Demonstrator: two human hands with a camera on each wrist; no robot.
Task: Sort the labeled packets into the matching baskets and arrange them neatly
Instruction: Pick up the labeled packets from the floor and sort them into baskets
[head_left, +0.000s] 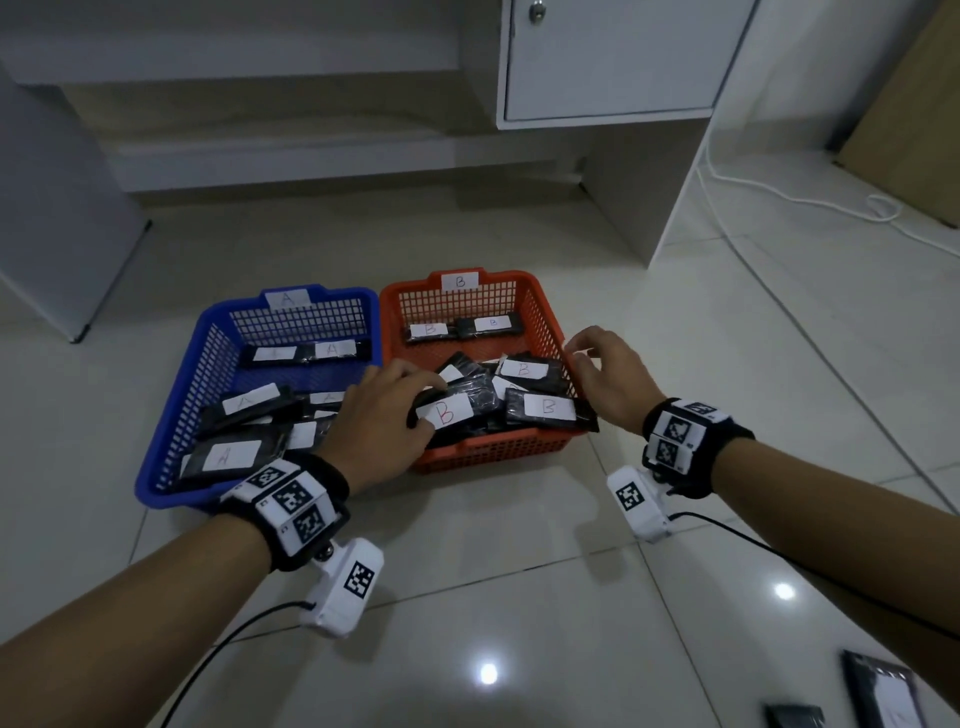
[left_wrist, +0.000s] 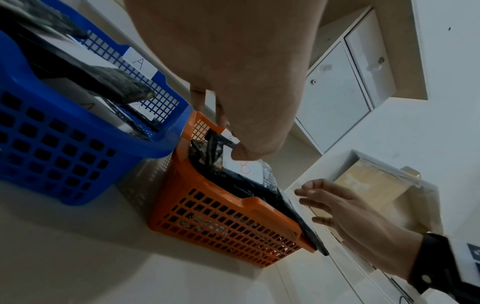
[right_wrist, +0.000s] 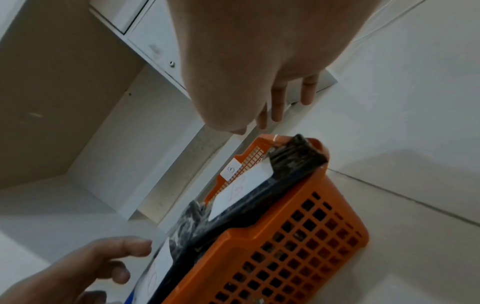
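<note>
The left hand (head_left: 385, 415) pinches a B packet (head_left: 445, 411), probably to straighten it in the orange basket (head_left: 498, 451) beneath; the right hand (head_left: 608, 375) hovers beside it, fingers relaxed, empty.

Room: tiled floor (head_left: 519, 597), white cabinet (head_left: 613, 62).

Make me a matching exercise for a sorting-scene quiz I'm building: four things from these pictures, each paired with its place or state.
Things:
1. blue plastic basket
2. orange plastic basket
3. left hand
4. right hand

Places or states:
a. carries the B tag
b. hovers open at the orange basket's right rim
c. carries the A tag
d. grips a black packet labelled B

Pairs: 1-c, 2-a, 3-d, 4-b
</note>
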